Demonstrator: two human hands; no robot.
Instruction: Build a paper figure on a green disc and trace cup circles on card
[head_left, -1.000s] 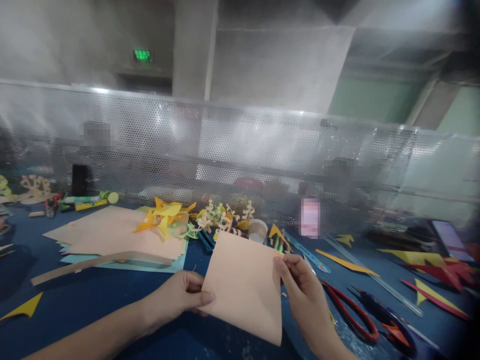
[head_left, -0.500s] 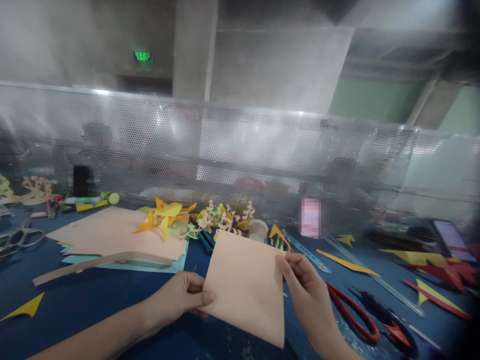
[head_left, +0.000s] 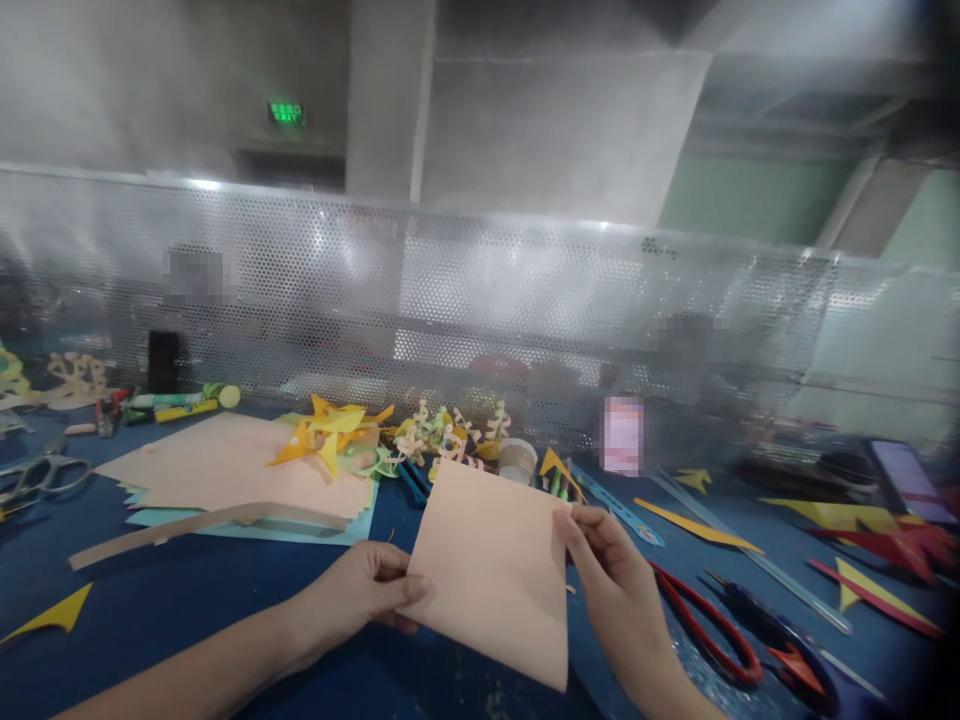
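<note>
A square sheet of peach paper (head_left: 491, 575) is held up, tilted, above the blue table. My left hand (head_left: 375, 590) pinches its lower left edge between thumb and fingers. At the upper right corner, the thumb and fingers of my right hand (head_left: 611, 570) are closed on the same sheet. Just right of that hand lie red-handled scissors (head_left: 709, 620). Left of the sheet is a stack of peach and blue paper (head_left: 240, 465), topped by yellow and orange paper scraps (head_left: 330, 430).
Curled paper pieces (head_left: 450, 430) and a roll of tape (head_left: 516, 460) sit behind the sheet. Grey scissors (head_left: 45, 475) lie at far left. A clear ruler (head_left: 780, 570), red and yellow scraps (head_left: 885, 540) and a phone (head_left: 907, 480) are at right. A perforated metal screen (head_left: 480, 290) borders the back.
Almost nothing differs. Both hands keep hold of the peach paper, whose lower edge has shifted very slightly; the view has moved a little.
</note>
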